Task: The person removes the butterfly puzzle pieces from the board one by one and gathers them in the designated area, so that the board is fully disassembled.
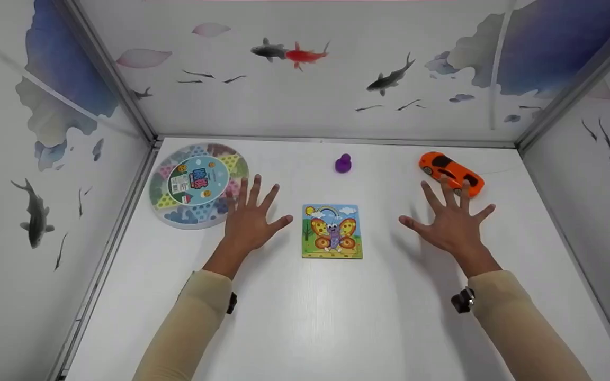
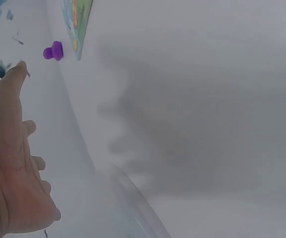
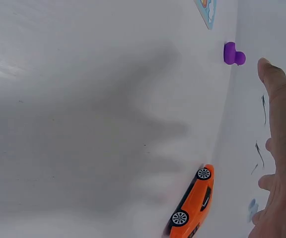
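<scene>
My left hand [image 1: 251, 225] is held above the table with its fingers spread, overlapping the edge of a round board-game box [image 1: 237, 164] in the head view. Fingers also splayed, my right hand [image 1: 452, 227] hovers just in front of an orange toy car [image 1: 456, 172]. Both hands hold nothing and cast shadows on the tabletop. Between them lies a square butterfly picture puzzle [image 1: 332, 233], flat on the table. Behind it stands a small purple toy [image 1: 343, 164], rounded with a knob on top. The right wrist view shows the toy car [image 3: 195, 203] on its wheels.
The white table [image 1: 331, 317] is enclosed by white panels at the back [image 1: 305, 106] and both sides, painted with fish and petals. Metal strips run along the panel corners. Black wrist cameras [image 1: 463, 300] sit at the sleeve cuffs.
</scene>
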Demonstrator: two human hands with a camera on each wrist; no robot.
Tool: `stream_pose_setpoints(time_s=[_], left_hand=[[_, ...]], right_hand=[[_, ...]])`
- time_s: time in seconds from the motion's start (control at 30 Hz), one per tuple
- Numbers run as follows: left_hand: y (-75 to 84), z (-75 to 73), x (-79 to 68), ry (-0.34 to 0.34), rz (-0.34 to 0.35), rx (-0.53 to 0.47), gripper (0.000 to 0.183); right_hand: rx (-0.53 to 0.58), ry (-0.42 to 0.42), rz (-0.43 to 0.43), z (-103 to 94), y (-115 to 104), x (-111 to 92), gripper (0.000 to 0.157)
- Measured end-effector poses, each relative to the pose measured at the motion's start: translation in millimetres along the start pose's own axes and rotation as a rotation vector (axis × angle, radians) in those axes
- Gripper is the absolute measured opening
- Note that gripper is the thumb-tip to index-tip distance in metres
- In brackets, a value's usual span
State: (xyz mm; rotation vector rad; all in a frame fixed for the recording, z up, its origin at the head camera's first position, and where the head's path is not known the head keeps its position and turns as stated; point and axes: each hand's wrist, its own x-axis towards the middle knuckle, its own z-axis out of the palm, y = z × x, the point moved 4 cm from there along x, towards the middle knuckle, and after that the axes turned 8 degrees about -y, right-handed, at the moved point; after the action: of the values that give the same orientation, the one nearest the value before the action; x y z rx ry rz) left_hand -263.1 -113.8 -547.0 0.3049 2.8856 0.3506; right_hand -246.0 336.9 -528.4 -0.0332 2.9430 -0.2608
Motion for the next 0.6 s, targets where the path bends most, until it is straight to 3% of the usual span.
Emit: stream_pose_setpoints(time_s=[0.2, 0.6], left_hand=[[9.2, 11.3, -0.3, -0.013, 0.050, 0.010, 0.092], [38.4, 42.7, -3.0, -0.145, 0.168, -0.025, 0.088]], right_hand=[[0.001, -0.011, -0.019, 4.2, -12.4, 4.6, 0.114], [0.006, -0.035, -0.071, 16.2, -45.5, 17.6, 0.105]])
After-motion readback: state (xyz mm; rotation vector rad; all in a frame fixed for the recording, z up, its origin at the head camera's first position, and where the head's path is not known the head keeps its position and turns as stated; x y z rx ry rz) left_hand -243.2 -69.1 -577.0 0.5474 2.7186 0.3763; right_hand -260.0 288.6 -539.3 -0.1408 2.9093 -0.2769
